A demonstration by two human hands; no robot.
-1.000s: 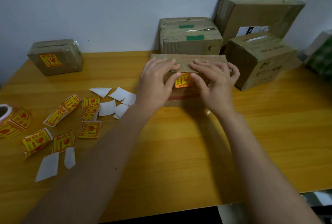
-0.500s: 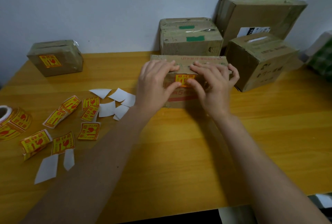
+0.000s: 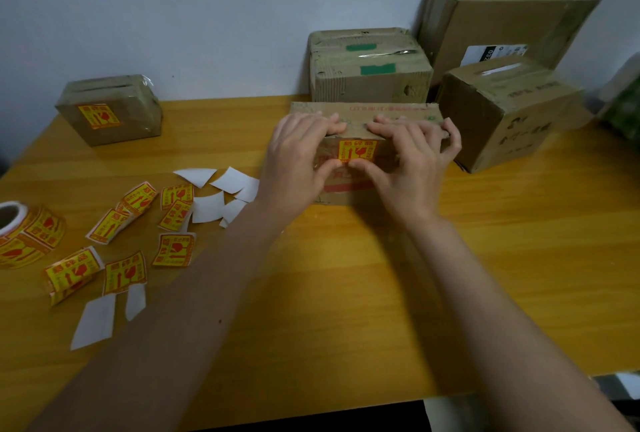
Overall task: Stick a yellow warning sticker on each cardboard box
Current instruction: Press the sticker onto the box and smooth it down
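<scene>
A flat cardboard box [image 3: 363,109] lies in the middle of the wooden table [image 3: 346,293]. A yellow warning sticker [image 3: 356,151] is on its front face. My left hand [image 3: 298,157] and my right hand [image 3: 412,157] grip the box from both sides, fingers on its top edge, thumbs under the sticker's lower edge. At the far left stands a small box [image 3: 107,112] with a yellow sticker [image 3: 98,116] on it. Three more boxes stand at the back right: a corrugated one [image 3: 370,67], a big one [image 3: 502,19] and a cube-like one [image 3: 505,109].
Loose yellow stickers [image 3: 173,209] and white backing scraps [image 3: 221,196] lie scattered at the left. A sticker roll [image 3: 20,227] sits at the left edge. A green patterned thing [image 3: 627,109] is at the right edge. The wall runs behind the boxes.
Both thumbs have slid down from the sticker's face to its lower edge, so the whole sticker shows. The box stays in place between my hands.
</scene>
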